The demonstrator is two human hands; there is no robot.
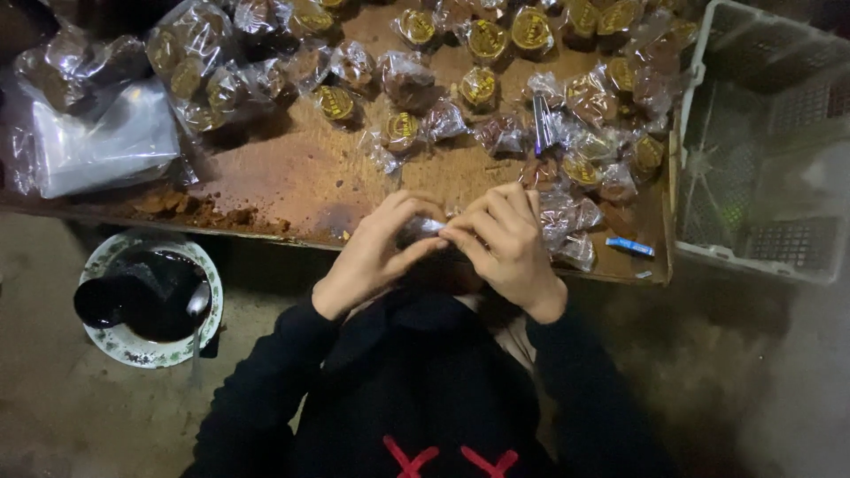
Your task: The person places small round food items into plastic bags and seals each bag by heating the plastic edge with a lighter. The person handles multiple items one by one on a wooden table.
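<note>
My left hand (376,248) and my right hand (509,243) meet at the near edge of a low brown board (301,181). Both pinch one small packet in clear plastic wrap (421,230) between their fingertips; most of it is hidden by the fingers. Beyond the hands lie several wrapped brown round pieces with yellow labels (482,87), spread over the far half of the board. My black sleeves run down to the bottom of the view.
A white plastic crate (761,142) stands at the right. A bag of wrapped pieces (199,66) and a stack of clear bags (102,142) lie at the left. A bowl of dark paste with a spoon (150,296) sits on the floor. Brown crumbs (190,208) and a blue lighter (630,246) lie on the board.
</note>
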